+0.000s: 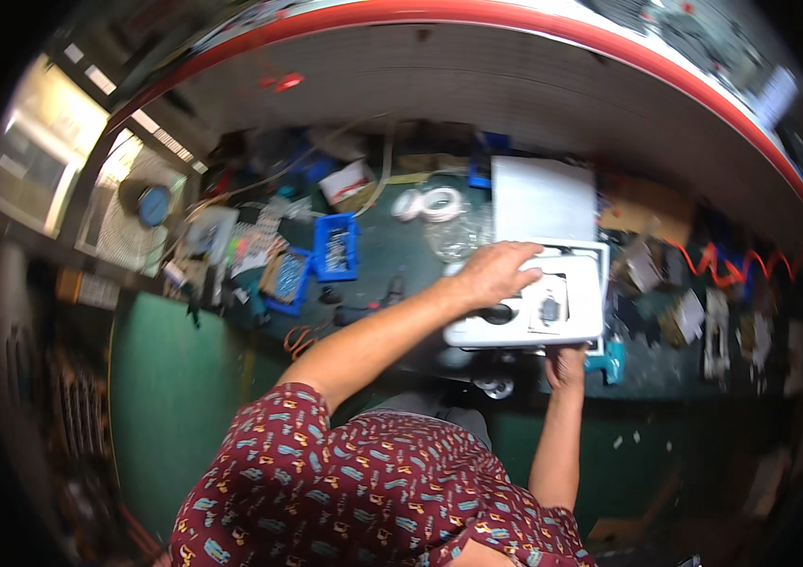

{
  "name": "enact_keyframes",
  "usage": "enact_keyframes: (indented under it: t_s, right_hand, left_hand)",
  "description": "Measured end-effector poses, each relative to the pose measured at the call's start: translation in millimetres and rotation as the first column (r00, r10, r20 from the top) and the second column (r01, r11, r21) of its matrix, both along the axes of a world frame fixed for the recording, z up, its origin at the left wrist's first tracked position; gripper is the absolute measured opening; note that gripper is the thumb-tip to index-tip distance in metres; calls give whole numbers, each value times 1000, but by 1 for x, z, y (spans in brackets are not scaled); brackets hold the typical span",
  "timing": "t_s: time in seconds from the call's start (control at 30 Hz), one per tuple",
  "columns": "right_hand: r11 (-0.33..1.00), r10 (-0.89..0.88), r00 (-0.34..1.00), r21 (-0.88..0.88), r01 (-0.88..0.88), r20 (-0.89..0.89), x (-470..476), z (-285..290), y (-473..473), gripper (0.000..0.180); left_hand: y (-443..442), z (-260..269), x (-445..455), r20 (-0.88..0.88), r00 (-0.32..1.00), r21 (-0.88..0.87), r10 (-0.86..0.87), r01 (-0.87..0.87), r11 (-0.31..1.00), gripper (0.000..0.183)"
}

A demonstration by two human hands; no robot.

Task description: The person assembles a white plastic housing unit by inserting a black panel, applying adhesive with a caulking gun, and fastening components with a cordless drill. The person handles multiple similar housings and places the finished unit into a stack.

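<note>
A white rectangular housing (578,298) with a round hole and a rectangular opening is in front of me, right of centre. My left hand (499,275) lies over its upper left part, fingers bent at the opening. From below, my right hand (568,365) reaches to its lower edge, with the fingers partly hidden underneath. A small grey part (550,310) shows in the opening. Behind the housing stands or lies a white panel (543,198); which of the two cannot be told. A teal power tool (612,360) lies just right of my right hand.
Blue bins (354,248) of small metal parts sit on the left of the dark green workbench (387,237). White rings (442,204) and clear plastic bags lie behind the housing. A dark tool (351,314) is by my left forearm. A coiled red hose (727,273) and metal parts are at right.
</note>
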State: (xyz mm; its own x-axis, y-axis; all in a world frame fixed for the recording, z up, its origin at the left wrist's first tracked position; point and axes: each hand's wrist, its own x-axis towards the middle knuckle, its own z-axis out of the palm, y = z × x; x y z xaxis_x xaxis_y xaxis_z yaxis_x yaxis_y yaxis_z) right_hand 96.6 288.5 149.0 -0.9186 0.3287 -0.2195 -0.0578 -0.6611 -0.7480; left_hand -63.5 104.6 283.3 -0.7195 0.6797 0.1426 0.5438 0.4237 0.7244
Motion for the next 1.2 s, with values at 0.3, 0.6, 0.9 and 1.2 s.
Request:
enact_keyframes:
  t_s: [0.3,0.6,0.9,1.2]
  right_hand:
    - [999,54,963,-9,-53,266,74,0,13,32]
    - [738,508,658,112,-665,555,110,-4,-62,19]
    - [722,526,729,223,-655,438,-29,8,-233,14]
    - [387,469,860,828,-406,203,-217,-58,-363,22]
  left_hand:
    - [-162,-59,110,37,776,263,630,-616,743,23]
    - [-255,-228,109,-234,857,-412,460,-516,751,64]
    - [-273,-239,52,5,937,-504,349,-299,811,70]
    - [-362,-185,113,256,926,-162,276,-241,957,50]
